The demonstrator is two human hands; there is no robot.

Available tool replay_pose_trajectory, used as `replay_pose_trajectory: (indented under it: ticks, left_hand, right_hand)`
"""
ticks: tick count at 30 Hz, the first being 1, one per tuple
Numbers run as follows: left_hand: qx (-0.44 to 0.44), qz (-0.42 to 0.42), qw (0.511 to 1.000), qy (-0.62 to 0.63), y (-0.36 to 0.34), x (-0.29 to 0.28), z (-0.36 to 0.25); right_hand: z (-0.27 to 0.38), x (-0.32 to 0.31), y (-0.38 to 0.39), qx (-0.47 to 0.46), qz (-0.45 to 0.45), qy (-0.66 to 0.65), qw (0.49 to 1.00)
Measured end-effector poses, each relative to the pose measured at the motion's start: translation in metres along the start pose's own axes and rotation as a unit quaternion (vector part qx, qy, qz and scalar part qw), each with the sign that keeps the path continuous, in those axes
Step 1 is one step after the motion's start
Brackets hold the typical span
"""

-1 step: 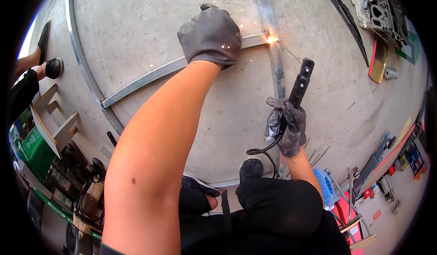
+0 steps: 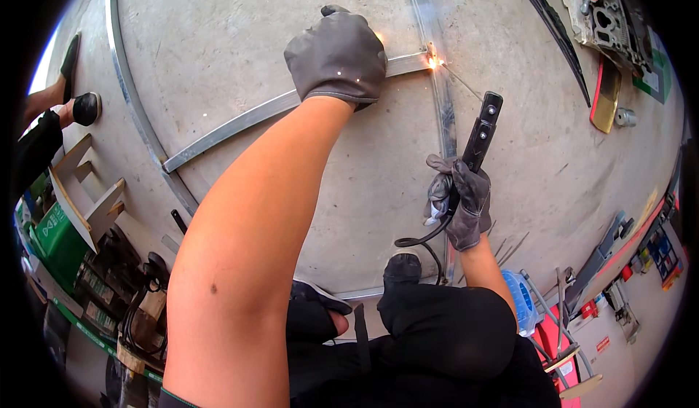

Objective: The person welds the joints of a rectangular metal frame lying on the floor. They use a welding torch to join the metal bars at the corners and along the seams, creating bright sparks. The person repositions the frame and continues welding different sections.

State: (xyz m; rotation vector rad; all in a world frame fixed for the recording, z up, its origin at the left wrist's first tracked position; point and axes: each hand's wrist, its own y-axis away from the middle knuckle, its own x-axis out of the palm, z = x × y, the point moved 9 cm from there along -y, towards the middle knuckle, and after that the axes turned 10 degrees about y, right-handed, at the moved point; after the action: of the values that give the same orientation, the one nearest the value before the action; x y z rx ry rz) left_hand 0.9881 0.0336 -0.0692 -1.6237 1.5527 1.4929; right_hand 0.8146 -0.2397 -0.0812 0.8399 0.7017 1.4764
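Note:
My left hand (image 2: 335,57), in a dark leather glove, is closed over a square steel crossbar (image 2: 240,131); its fingertips are hidden beneath the glove's back. Gripped in my gloved right hand (image 2: 464,202) is a black welding electrode holder (image 2: 482,135), its cable trailing toward my knee. A thin welding rod (image 2: 463,81) runs from the holder to a glowing spot where the crossbar's right end meets a long steel rail (image 2: 445,116). Sparks and a little smoke rise at that joint. The crossbar's left end meets a curved-looking outer rail (image 2: 138,109).
Another person's shoes (image 2: 87,108) are at the left edge. A wooden piece (image 2: 87,197) and a green bin (image 2: 62,233) stand lower left. Dark wiper-like strips (image 2: 555,29), a metal engine part (image 2: 606,23) and a small metal cylinder (image 2: 625,117) lie at right. A blue container (image 2: 520,302) sits beside my right forearm.
The glow at the joint is smaller and the sparks have shifted. Both hands and the electrode holder stay practically in place.

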Motion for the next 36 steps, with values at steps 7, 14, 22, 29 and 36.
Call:
replay_pose_trajectory:
  ticks: [7,14,22,29,36]
  left_hand:
    - [0.008,-0.017,1.000,-0.003,0.000,-0.001,-0.002]
    - [0.003,0.032,0.999,-0.033,0.001,0.000,-0.006]
    - [0.005,0.000,1.000,0.011,0.001,-0.002,-0.001]
    - [-0.009,0.023,1.000,0.014,0.001,-0.002,-0.002]
    - [-0.014,0.027,0.999,0.016,0.002,-0.002,-0.003]
  right_hand:
    - [-0.003,0.001,0.002,0.020,-0.007,0.013,1.000]
    - [-0.007,0.003,0.000,0.044,0.000,-0.015,0.999]
    - [0.002,0.002,0.004,-0.004,-0.009,-0.018,1.000]
    - [0.005,0.008,-0.001,-0.001,0.008,0.006,1.000]
    - [0.015,0.018,-0.012,0.015,0.024,0.019,0.999]
